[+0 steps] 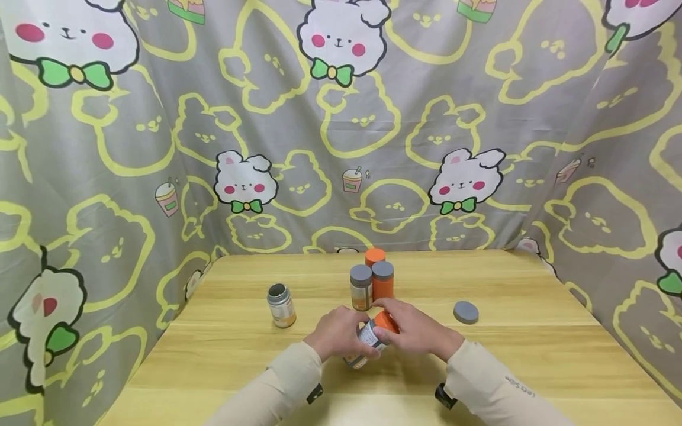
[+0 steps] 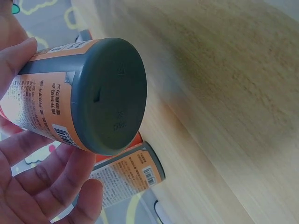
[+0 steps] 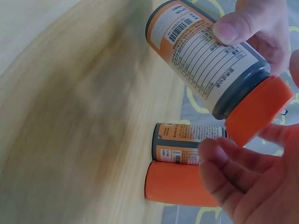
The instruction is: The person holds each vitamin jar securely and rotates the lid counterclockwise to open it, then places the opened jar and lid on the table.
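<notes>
My left hand grips a grey supplement bottle by its body, tilted and raised above the table, its base facing the left wrist camera. An orange lid sits on the bottle's mouth, slightly askew in the right wrist view. Thumb and fingers of my right hand hold this lid, while its other fingers are loosely bent. Just beyond the hands stand a grey-lidded bottle with a label and an orange bottle with a grey lid.
Another orange lid shows behind that pair, its bottle mostly hidden. To the left, an uncapped grey bottle stands upright. A loose grey lid lies right of the hands on the wooden table. Patterned curtains surround the table's back and sides.
</notes>
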Demonstrator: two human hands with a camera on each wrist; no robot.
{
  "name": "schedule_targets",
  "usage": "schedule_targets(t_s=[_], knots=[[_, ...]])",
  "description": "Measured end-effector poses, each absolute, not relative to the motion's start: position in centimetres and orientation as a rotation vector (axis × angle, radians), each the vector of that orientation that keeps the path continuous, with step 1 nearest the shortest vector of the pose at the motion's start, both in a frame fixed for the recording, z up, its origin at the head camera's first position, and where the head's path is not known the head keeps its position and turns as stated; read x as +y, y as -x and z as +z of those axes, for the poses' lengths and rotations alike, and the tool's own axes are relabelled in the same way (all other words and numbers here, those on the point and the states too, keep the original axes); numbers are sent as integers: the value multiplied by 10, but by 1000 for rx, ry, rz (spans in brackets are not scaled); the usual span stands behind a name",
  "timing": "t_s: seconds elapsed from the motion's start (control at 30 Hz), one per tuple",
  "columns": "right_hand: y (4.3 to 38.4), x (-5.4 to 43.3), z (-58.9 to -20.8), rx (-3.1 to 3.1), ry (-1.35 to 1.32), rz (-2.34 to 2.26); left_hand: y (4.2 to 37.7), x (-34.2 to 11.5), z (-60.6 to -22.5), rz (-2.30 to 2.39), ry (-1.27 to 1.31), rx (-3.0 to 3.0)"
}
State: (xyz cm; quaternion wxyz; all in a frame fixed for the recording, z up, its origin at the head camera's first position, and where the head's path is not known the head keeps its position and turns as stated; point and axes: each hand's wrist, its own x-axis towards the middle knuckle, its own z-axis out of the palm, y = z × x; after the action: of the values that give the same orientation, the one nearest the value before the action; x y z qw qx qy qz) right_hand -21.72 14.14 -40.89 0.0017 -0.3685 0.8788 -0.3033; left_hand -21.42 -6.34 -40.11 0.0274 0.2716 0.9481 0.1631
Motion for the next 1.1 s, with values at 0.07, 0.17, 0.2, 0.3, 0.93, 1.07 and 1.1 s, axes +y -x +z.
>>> schedule_targets(t_s=[0.07, 0.17, 0.2, 0.3, 0.93, 1.07, 1.1], knots=[[218, 141, -410, 2754, 1114, -942, 213, -64, -401, 514, -838, 2923], [220, 139, -411, 2729, 1100, -942, 213, -64, -400, 520, -835, 2924], [220, 139, -410, 2724, 1097, -943, 213, -65, -400, 516, -836, 2927], [220, 139, -409, 2716, 1103, -945, 213, -65, -399, 518, -842, 2924], [219, 143, -412, 2625, 1190, -1024, 214, -64, -400, 509, -828, 2910], [219, 143, -412, 2636, 1221, -1035, 215, -64, -401, 517, -833, 2916], [219, 143, -411, 2641, 1230, -1036, 215, -64, -401, 514, -834, 2919]])
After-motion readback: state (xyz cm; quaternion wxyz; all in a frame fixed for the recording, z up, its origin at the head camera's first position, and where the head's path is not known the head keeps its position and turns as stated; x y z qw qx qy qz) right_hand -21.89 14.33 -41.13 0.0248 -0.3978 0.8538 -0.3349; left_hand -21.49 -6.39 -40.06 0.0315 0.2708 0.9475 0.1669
